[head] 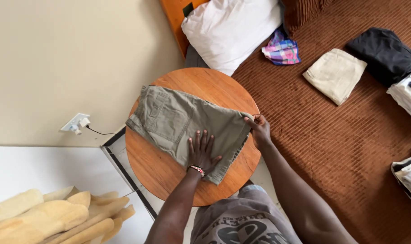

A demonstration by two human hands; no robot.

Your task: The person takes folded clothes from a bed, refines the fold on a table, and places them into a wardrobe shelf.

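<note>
Far left: a heap of pale yellow foam pieces (47,217) lies at the lower edge; above it a white wall socket with a plug and black cord (77,123) sits on the cream wall.
Table: a round wooden table (169,180) stands between the wall and the bed.
Garment: a pair of olive-green cotton shorts (178,119) lies spread flat across the table top, waistband toward the wall, hem end toward the bed.
Left hand: the left hand (202,151), a beaded band at its wrist, is released and flat, fingers splayed, palm pressing the cloth near its lower middle.
Right hand: the right hand (259,129) pinches the corner of the shorts at the table's bed-side edge, fingers closed on the fabric.
Doing it well: in my judgement the flat palm should stay as the anchor while the pinched corner is drawn taut, so the cloth lies without ripples and the edges line up.
Bed: a brown ribbed bedspread (341,149) covers the right side.
On the bed: a white pillow (230,29) at the top; just beside it a crumpled pink-and-blue plaid cloth (281,50); then a folded beige garment (335,74); a folded black garment (384,53); at the right edge, white and dark folded pieces (408,95), only partly in view.
Containers: none shows; the folded things rest straight on the bedspread, well apart from the table.
</note>
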